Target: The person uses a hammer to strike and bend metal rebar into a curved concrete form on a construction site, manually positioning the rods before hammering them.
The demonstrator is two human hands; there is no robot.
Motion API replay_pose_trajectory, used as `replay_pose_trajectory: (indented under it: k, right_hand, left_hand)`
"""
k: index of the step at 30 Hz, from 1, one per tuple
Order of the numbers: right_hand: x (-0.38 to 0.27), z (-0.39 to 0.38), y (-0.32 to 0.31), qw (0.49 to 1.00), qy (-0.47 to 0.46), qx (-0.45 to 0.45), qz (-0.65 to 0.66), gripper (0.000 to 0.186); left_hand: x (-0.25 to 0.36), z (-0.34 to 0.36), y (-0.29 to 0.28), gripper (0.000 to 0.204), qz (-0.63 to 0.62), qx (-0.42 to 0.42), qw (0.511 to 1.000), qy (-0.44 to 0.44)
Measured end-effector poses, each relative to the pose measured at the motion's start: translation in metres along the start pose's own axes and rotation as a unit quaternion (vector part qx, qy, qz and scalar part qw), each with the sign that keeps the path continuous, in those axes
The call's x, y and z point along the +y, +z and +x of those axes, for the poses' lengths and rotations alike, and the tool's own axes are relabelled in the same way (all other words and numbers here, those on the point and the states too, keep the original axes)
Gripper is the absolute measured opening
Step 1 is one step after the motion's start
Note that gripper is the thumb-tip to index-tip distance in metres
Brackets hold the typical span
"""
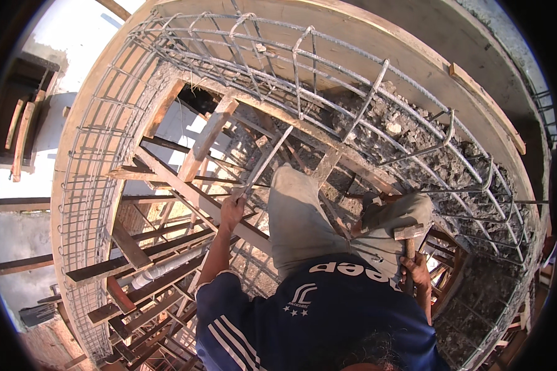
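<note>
My left hand (232,211) is closed round the lower end of a straight, light-grey metal rod (270,156). The rod slants up and away to the right, its far end close to the wooden formwork edge (309,131). In my right hand (417,269) is a hammer (409,232), gripped by its wooden handle with the head pointing up beside my knee. My legs (306,222) are bent between the hands, over the opening in the frame.
A rebar cage (297,52) curves round the far side inside plywood formwork (408,37). Rough concrete (393,117) lies under its right part. More rebar (96,167) runs down the left. Below me, timber beams (148,253) cross, and a wooden plank (185,188) passes by my left hand.
</note>
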State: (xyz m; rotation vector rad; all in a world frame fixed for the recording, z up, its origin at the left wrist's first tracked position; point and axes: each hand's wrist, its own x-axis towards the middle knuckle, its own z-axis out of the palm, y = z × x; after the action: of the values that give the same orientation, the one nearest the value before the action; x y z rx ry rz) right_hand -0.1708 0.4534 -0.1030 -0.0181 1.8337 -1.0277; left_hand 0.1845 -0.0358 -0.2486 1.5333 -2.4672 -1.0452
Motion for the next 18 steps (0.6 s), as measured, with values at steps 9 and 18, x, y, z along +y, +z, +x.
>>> replay_pose_trajectory:
  k: [9,18]
  right_hand:
    - [-0.005,-0.002,0.003,1.0,0.009,-0.002,-0.014,0.027]
    - [0.003,0.005,0.0,1.0,0.003,-0.017,0.023,0.025]
  left_hand:
    - [0.016,0.076,0.056,0.035,-0.139,0.182,0.969,0.093]
    - [0.11,0.13,0.055,0.04,-0.071,0.158,0.985,-0.002]
